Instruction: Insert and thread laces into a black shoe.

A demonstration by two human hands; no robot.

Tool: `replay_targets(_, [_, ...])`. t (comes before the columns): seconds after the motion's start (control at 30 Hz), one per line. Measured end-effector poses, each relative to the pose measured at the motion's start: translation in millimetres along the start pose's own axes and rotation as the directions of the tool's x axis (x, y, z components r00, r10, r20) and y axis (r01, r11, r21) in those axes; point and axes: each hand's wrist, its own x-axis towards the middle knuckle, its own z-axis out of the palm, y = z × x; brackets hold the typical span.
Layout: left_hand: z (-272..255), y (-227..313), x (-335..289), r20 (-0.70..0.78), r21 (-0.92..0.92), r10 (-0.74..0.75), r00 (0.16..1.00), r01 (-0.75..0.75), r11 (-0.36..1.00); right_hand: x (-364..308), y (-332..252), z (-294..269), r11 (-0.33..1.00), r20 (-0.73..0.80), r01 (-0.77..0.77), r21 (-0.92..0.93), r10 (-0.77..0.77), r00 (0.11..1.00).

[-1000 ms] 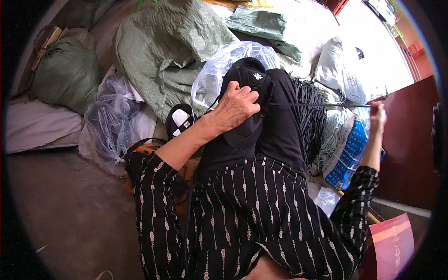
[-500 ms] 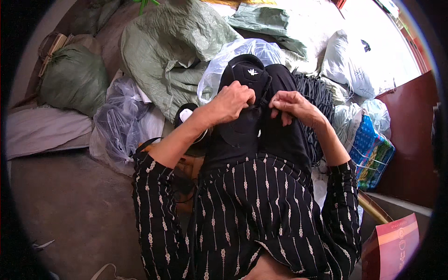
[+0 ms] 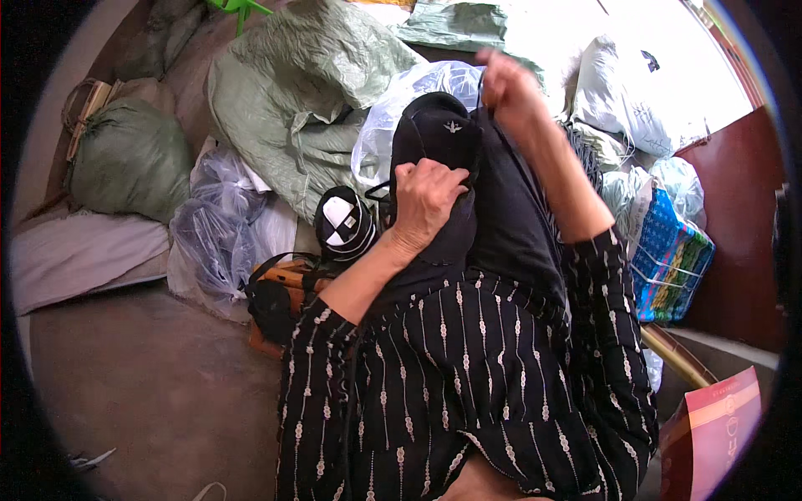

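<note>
A black shoe (image 3: 428, 132) with a small white emblem lies over my left thigh. My left hand (image 3: 428, 196) is closed on its near part, fingers curled and knuckles up; what lies under the fingers is hidden. Raised beyond my right knee, my right hand (image 3: 511, 88) is smeared by motion, its fingers drawn together. From them a thin black lace (image 3: 479, 93) runs down toward the shoe's right side. Left of my lap stands another black shoe (image 3: 344, 224) with a white-and-black inside.
Clear plastic bags (image 3: 219, 234) lie at left, near a tied green sack (image 3: 129, 159). A large green woven sheet (image 3: 292, 83) spreads ahead. Bundled dark cords (image 3: 585, 150) sit beside my right leg, and a blue patterned bag (image 3: 664, 259) stands farther right. A red box (image 3: 714, 434) is at lower right.
My right hand has swung up and away from the shoe, drawing the lace. My left hand has slid a little nearer and right. The shoe at left now shows more fully.
</note>
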Motion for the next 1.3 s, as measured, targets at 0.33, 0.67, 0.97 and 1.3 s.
replay_targets(0.33, [-23.1, -19.8, -6.5, -0.09, 0.217, 0.039, 0.995, -0.019, 0.976, -55.7, -62.0, -54.3, 0.771, -0.116, 0.007, -0.636, -0.105, 0.988])
replay_targets(0.67, [-67.8, -49.6, 70.8, 0.703, 0.219, 0.273, 0.656, -0.566, 0.795, -99.3, -12.9, -83.5, 0.26, 0.014, 0.096, -0.961, -0.301, 0.954])
replay_targets(0.97, [-53.6, -63.7, 93.4, 0.864, 0.141, 0.027, 0.503, -0.294, 0.945, -97.0, 30.5, -40.5, 0.579, 0.103, 0.14, -0.803, -0.096, 0.99])
replay_targets(1.3, [-30.0, -67.0, 71.9, 0.518, -0.402, -0.19, 0.834, 0.433, 0.807, -97.3, 63.1, -4.6, 0.878, 0.096, -0.102, -0.468, 0.165, 0.982])
